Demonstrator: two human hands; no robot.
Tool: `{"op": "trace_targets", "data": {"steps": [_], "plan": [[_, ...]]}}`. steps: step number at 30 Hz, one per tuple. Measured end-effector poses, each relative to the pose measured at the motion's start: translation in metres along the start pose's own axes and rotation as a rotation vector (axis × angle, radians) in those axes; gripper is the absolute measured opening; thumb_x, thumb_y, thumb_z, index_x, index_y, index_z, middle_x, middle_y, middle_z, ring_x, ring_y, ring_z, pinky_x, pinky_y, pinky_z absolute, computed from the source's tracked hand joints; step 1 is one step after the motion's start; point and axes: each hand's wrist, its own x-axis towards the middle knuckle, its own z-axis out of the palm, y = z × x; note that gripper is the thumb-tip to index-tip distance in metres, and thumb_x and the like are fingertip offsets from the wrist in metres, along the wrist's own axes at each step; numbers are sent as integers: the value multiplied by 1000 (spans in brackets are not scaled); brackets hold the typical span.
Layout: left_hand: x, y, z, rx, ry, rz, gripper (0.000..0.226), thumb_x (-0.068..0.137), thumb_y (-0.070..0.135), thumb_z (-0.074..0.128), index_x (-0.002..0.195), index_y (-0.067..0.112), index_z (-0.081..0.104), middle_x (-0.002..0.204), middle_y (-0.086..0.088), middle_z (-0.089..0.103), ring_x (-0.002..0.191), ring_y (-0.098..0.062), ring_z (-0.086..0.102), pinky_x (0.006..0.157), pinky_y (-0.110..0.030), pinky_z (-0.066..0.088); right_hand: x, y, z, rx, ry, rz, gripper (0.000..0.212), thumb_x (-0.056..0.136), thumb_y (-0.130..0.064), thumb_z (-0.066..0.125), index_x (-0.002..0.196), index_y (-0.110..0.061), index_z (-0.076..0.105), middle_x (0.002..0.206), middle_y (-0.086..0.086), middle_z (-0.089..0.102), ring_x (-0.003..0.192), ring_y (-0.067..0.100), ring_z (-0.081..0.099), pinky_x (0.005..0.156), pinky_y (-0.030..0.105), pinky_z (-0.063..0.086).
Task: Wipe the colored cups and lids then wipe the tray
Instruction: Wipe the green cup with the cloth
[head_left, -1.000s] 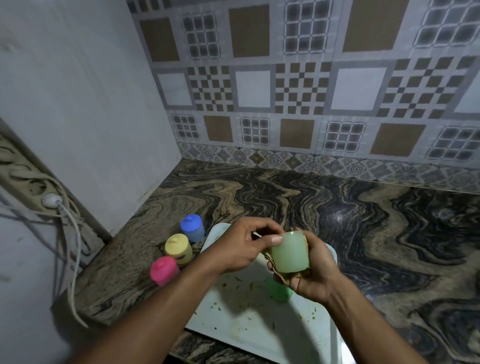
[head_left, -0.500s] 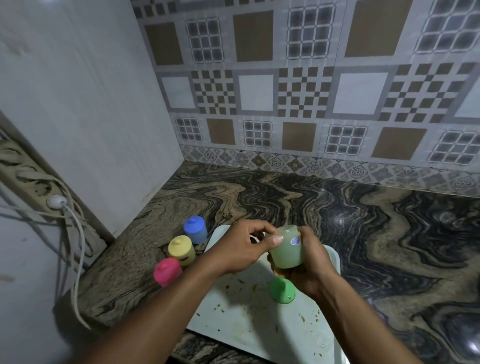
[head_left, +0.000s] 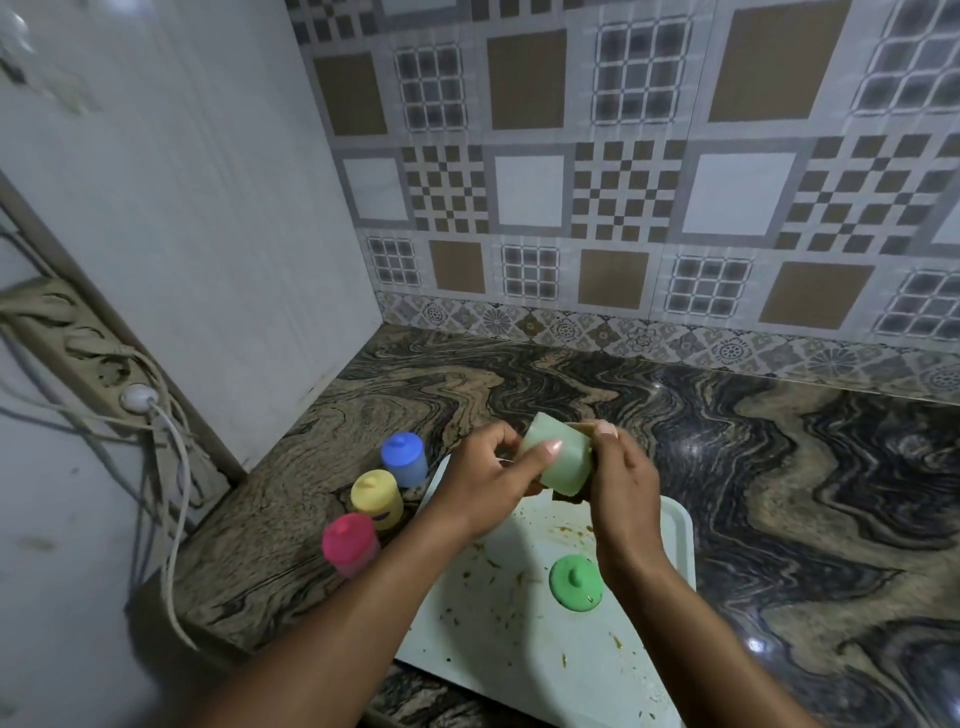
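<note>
A pale green cup (head_left: 563, 460) lies tilted on its side in the air above the white tray (head_left: 670, 540). My left hand (head_left: 483, 480) grips it from the left with the thumb across its wall. My right hand (head_left: 621, 478) presses a brown cloth (head_left: 582, 428) against the cup's right side; most of the cloth is hidden. The green lid (head_left: 575, 582) rests knob up on the tray, which is speckled with brown crumbs. Left of the tray stand the blue cup (head_left: 404, 459), yellow cup (head_left: 376, 498) and pink cup (head_left: 349, 543), each with its lid on.
The tray lies on a dark swirled stone counter (head_left: 779, 493) near its front edge. A plain wall with a power strip (head_left: 88, 358) and hanging cables (head_left: 171, 493) closes the left side. A patterned tile wall stands behind.
The green cup has tipped from upright onto its side and turned between my hands. Both hands have shifted slightly up and away, uncovering the green lid on the tray.
</note>
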Motion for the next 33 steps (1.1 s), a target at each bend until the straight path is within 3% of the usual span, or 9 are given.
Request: {"op": "trace_targets", "data": {"steps": [5, 8, 11, 15, 20, 23, 26, 29, 33], "plan": [[5, 17, 8, -221, 33, -303, 56, 88, 48, 71, 123, 11, 48, 115, -17, 62, 88, -25, 72, 67, -44, 63, -15, 14, 5, -292, -20, -417, 33, 104, -35, 38, 123, -22, 62, 113, -8, 66, 105, 4, 61, 84, 22, 48], [3, 16, 9, -227, -166, -435, 36, 100, 45, 48, 108, 12, 59, 90, -9, 65, 69, -20, 62, 56, -33, 51, -21, 28, 7, -370, -30, -526, 38, 105, -35, 33, 129, -18, 58, 120, -6, 58, 114, 8, 56, 92, 25, 44], [-6, 10, 22, -210, -136, -386, 36, 100, 43, 38, 92, 14, 60, 72, -6, 57, 59, -17, 49, 50, -28, 30, -22, 36, 9, -293, 31, -466, 41, 105, -41, 28, 128, -23, 56, 119, -6, 58, 113, 10, 57, 90, 29, 46], [-8, -4, 36, -256, 31, -127, 42, 80, 46, 42, 112, 19, 49, 96, -10, 60, 80, -19, 55, 60, -30, 39, -16, 29, 16, -82, 39, -190, 37, 102, -48, 28, 119, -32, 56, 104, -8, 65, 89, 6, 64, 73, 33, 52], [0, -2, 25, -91, -8, -287, 96, 69, 94, 29, 126, 20, 51, 98, -12, 65, 70, -20, 63, 53, -27, 42, -12, 27, 12, -183, -17, -240, 39, 104, -48, 31, 127, -27, 55, 113, -7, 63, 103, 0, 59, 83, 26, 48], [-2, -5, 23, 205, 14, -247, 79, 81, 87, 21, 130, 30, 47, 123, -12, 63, 109, -29, 64, 79, -36, 51, -16, 32, 11, -219, -25, -291, 46, 102, -52, 28, 130, -27, 53, 120, -5, 63, 111, 7, 59, 90, 28, 47], [-8, -12, 21, 162, -61, 115, 60, 86, 74, 34, 123, 29, 43, 116, -5, 60, 107, -23, 61, 94, -50, 51, -14, 31, 13, -180, -8, -245, 48, 99, -57, 27, 123, -26, 54, 110, -7, 65, 102, 7, 62, 86, 34, 50], [-9, -9, 12, 55, -113, 44, 50, 87, 68, 43, 124, 35, 46, 116, -5, 63, 94, -14, 63, 77, -31, 53, -12, 30, 12, -175, -12, -235, 44, 100, -53, 29, 121, -25, 57, 106, -10, 65, 98, 2, 61, 84, 31, 49], [-7, -8, 5, 110, -77, -78, 66, 76, 85, 45, 112, 30, 56, 86, -3, 65, 63, -15, 63, 56, -32, 48, -10, 29, 10, -227, -24, -282, 42, 103, -50, 29, 122, -25, 56, 108, -7, 64, 100, 7, 61, 83, 31, 48]]}}
